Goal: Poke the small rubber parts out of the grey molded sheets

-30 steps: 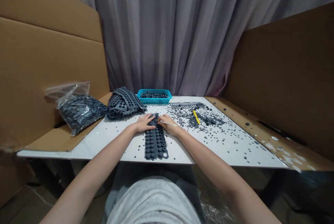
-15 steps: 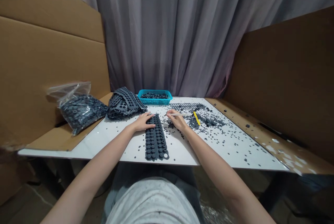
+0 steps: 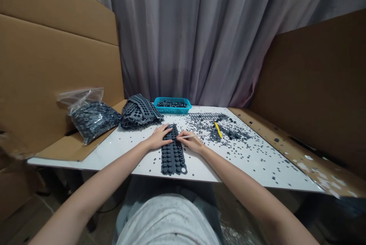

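Note:
A dark grey rubber sheet (image 3: 173, 157) with rows of round raised pieces lies lengthwise on the white table. My left hand (image 3: 159, 137) rests on its left edge with the fingers spread. My right hand (image 3: 192, 142) is closed around a thin white stick (image 3: 197, 135), with the fingertips at the sheet's right edge. The stick's tip is too small to make out against the sheet. A hole shows at the sheet's near right corner.
Small dark bits lie scattered over the white table (image 3: 243, 165), with a yellow strip (image 3: 218, 130) among them. Behind stand a blue basket (image 3: 172, 110) of dark pieces and a heap of perforated sheets (image 3: 140, 111). A plastic bag (image 3: 95, 119) of pieces leans left. Cardboard walls (image 3: 320, 85) flank the table.
My right hand has moved left with the white stick, from beside the sheet onto its right edge. My left hand stays on the sheet. The view has shifted slightly.

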`<state>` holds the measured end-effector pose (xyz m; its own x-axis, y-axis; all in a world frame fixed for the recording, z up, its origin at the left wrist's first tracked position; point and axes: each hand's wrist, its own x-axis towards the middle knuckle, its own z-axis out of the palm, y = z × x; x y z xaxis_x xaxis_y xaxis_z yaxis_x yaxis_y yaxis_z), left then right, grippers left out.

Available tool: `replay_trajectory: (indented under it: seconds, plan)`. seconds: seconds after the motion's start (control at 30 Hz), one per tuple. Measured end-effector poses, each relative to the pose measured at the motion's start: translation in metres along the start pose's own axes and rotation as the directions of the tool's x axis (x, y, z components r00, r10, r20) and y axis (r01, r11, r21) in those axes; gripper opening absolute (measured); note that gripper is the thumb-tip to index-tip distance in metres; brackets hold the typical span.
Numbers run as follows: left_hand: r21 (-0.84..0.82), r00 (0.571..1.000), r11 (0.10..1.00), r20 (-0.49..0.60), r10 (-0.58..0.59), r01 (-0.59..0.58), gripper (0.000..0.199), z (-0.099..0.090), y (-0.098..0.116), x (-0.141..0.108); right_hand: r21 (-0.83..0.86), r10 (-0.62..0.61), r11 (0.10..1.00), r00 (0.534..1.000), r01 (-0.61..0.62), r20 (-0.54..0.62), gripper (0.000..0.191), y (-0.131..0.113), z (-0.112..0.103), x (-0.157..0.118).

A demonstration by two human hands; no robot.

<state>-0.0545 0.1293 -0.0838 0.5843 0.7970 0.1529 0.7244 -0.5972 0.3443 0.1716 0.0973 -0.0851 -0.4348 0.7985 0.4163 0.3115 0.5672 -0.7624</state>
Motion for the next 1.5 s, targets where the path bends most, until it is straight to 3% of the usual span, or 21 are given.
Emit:
replay_trajectory:
  seconds: [0.47,0.77,0.93,1.07,1.17,1.3,1.37,1.5]
  plan:
    - [0.013,1.0,0.999,-0.001,-0.029,0.029,0.073,0.007,-0.006,0.004,-0.04,-0.005,0.999,0.999,0.004,-0.037,0.022,0.003,0.0,-0.001]
    - [0.008,1.0,1.0,0.007,-0.019,0.019,0.073,0.004,-0.004,0.003,-0.174,-0.142,0.973,0.988,0.151,0.061,0.012,-0.005,-0.001,0.001]
    - [0.002,1.0,1.0,0.003,-0.023,0.023,0.072,0.005,-0.005,0.003,-0.236,-0.131,0.959,0.984,0.157,0.123,0.014,-0.004,0.0,0.002]
    - [-0.003,1.0,1.0,0.006,-0.025,0.025,0.072,0.005,-0.006,0.004,-0.266,-0.118,0.954,0.988,0.141,0.098,0.014,-0.002,0.001,0.007]
    - [-0.005,1.0,1.0,0.004,-0.028,0.028,0.074,0.006,-0.006,0.005,-0.276,-0.093,0.957,0.996,0.093,0.011,0.012,0.004,-0.003,0.01]
    - [-0.011,1.0,1.0,-0.002,-0.024,0.024,0.075,0.006,-0.005,0.004,-0.248,-0.026,0.969,0.987,-0.014,-0.156,0.017,0.01,-0.014,0.008]
    - [-0.018,1.0,1.0,-0.012,-0.018,0.017,0.074,0.005,-0.005,0.004,-0.204,-0.006,0.979,0.983,-0.031,-0.183,0.02,0.008,-0.017,0.003]
    - [-0.041,0.999,0.999,-0.054,0.008,-0.011,0.072,0.0,-0.003,0.0,-0.068,-0.004,0.998,0.999,0.001,-0.041,0.024,-0.004,-0.014,-0.004]
